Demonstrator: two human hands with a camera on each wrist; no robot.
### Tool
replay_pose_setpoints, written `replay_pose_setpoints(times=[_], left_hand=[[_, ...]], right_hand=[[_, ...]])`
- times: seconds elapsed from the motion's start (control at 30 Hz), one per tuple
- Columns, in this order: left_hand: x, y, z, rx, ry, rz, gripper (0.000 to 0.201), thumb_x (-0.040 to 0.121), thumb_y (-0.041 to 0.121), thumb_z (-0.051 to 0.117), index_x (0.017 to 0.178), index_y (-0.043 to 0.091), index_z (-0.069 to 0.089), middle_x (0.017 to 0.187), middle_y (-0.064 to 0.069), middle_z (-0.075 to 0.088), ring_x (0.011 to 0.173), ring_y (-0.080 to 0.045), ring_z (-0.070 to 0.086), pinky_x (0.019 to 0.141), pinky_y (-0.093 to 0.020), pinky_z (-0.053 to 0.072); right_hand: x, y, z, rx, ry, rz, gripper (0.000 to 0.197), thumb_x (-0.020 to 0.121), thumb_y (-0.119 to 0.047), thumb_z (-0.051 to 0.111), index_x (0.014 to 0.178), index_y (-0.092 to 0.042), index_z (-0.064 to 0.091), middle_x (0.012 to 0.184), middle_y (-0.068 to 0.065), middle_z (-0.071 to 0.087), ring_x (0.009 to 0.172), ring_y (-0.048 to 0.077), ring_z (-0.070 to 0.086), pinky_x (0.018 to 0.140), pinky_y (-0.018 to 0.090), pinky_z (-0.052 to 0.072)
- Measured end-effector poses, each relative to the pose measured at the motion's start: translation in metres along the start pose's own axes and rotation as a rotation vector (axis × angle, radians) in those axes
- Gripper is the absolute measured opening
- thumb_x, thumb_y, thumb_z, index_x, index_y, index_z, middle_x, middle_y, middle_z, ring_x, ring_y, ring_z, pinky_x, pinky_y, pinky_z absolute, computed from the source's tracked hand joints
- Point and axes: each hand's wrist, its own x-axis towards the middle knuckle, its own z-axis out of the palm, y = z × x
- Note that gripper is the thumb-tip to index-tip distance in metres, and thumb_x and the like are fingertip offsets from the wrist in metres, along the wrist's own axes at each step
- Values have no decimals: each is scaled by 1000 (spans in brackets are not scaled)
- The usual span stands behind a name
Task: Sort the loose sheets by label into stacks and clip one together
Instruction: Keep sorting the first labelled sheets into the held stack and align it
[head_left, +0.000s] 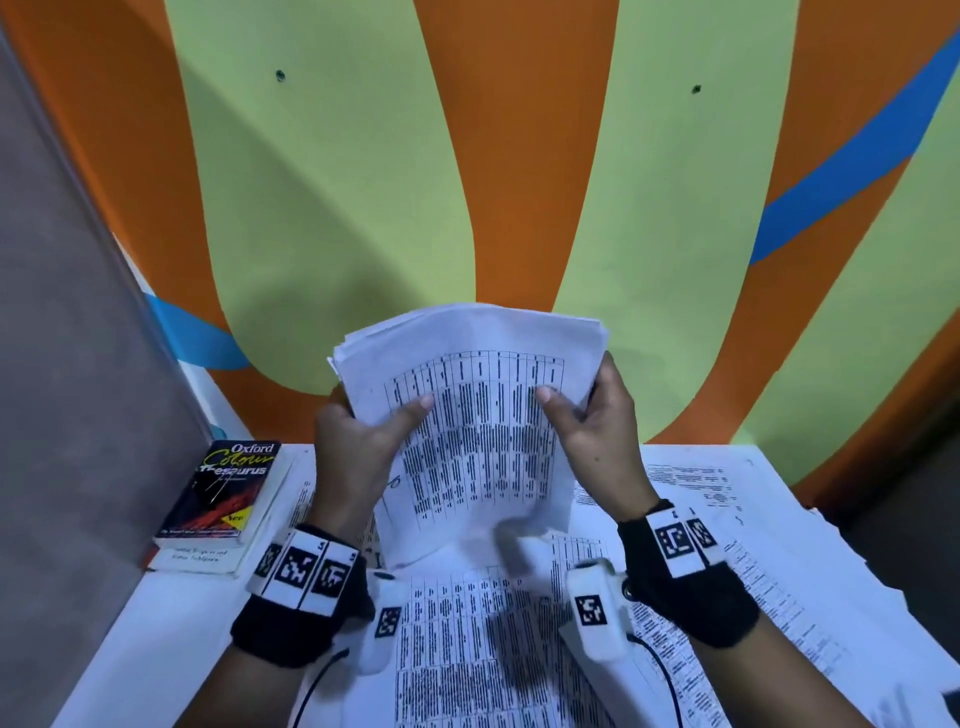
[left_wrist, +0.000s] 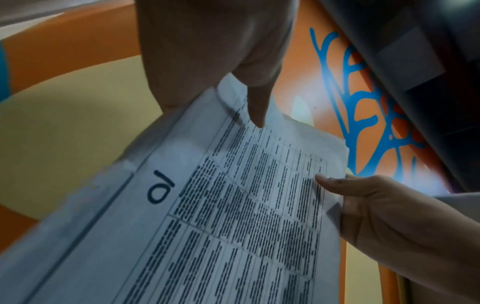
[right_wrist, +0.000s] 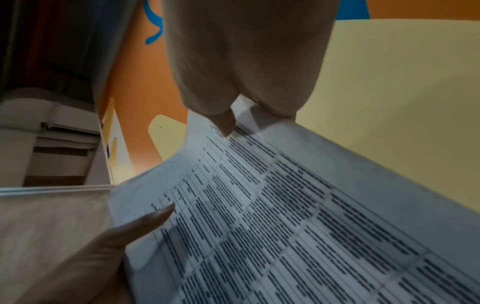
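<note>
A stack of printed sheets (head_left: 472, 415) with dense tables stands raised above the table, tilted toward the wall. My left hand (head_left: 363, 431) grips its left edge, thumb on the front. My right hand (head_left: 592, 415) grips its right edge the same way. In the left wrist view the top sheet (left_wrist: 233, 205) carries a handwritten "10" (left_wrist: 159, 186) in its margin, and the right hand (left_wrist: 376, 216) shows at the far edge. The right wrist view shows the same stack (right_wrist: 285, 216) with the left hand's thumb (right_wrist: 145, 222) lying on it. More loose sheets (head_left: 467, 649) lie flat beneath.
A thesaurus (head_left: 218, 491) lies on another book at the table's left. Further sheets (head_left: 753, 545) spread over the right side of the white table (head_left: 171, 623). The orange and green wall (head_left: 519, 182) stands just behind. A grey panel (head_left: 67, 364) borders the left.
</note>
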Motion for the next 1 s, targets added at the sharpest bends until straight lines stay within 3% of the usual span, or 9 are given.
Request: replay_pose_setpoints(times=[0.07, 0.13, 0.17, 0.23, 0.37, 0.53, 0.7, 0.83, 1.0], left_hand=[[-1, -8, 1, 22, -47, -56, 39, 72, 15, 81, 55, 19, 46, 40, 16, 49, 35, 2, 41, 43, -9, 33], [-4, -24, 0, 21, -106, -138, 27, 70, 20, 83, 67, 18, 56, 60, 16, 60, 51, 1, 54, 56, -15, 43], [-7, -33, 0, 31, -123, -180, 26, 68, 28, 84, 75, 17, 61, 72, 12, 65, 62, -5, 62, 64, -22, 49], [-12, -47, 1, 90, -117, -249, 42, 66, 49, 81, 68, 14, 58, 64, 1, 62, 57, -17, 60, 58, -28, 48], [-11, -50, -1, 192, -12, -194, 55, 78, 33, 76, 49, 20, 31, 36, 10, 29, 34, -9, 26, 49, -24, 27], [-4, -42, -11, 226, 121, -91, 41, 81, 26, 75, 58, 14, 43, 46, 4, 34, 34, -3, 31, 39, -16, 26], [-1, -54, -14, 189, 145, -116, 43, 78, 39, 76, 60, 12, 48, 55, -5, 39, 56, -15, 36, 56, -32, 34], [-5, -51, -10, 180, 129, -115, 44, 78, 38, 76, 57, 16, 45, 45, 9, 41, 44, -8, 35, 55, -28, 34], [-10, -41, -10, 182, 137, -80, 40, 81, 30, 74, 58, 17, 44, 53, -3, 46, 41, -7, 34, 53, -25, 34]], right_hand=[[2, 5, -5, -49, -39, 56, 48, 88, -5, 66, 129, -13, 42, 105, -10, 58, 92, -9, 58, 86, 12, 49], [1, 20, -9, -160, -74, 142, 53, 86, -5, 67, 130, -9, 38, 102, -15, 56, 92, -9, 55, 86, 20, 48], [-1, 29, -13, -209, -107, 199, 55, 86, -5, 67, 131, -8, 36, 103, -14, 55, 95, -4, 55, 85, 23, 46], [-7, 48, -24, -399, -216, 302, 63, 85, -11, 68, 137, -8, 32, 114, -4, 53, 107, 12, 53, 90, 28, 43], [-25, 76, -66, -962, -709, 382, 69, 78, -17, 72, 139, -23, 39, 135, 6, 41, 128, 24, 38, 101, 41, 40], [-66, 95, -113, -1343, -1138, 473, 72, 69, -11, 70, 132, -30, 40, 133, 8, 34, 128, 28, 27, 100, 47, 36], [-86, 109, -123, -1380, -1184, 366, 75, 71, -4, 63, 136, -29, 34, 132, 12, 32, 127, 31, 28, 100, 47, 36], [-89, 119, -121, -1414, -1226, 308, 67, 67, -18, 73, 126, -27, 44, 125, 10, 37, 118, 28, 32, 96, 47, 37], [-85, 121, -118, -1315, -1155, 313, 46, 76, -7, 63, 117, -22, 51, 97, -6, 46, 100, 20, 37, 86, 40, 32]])
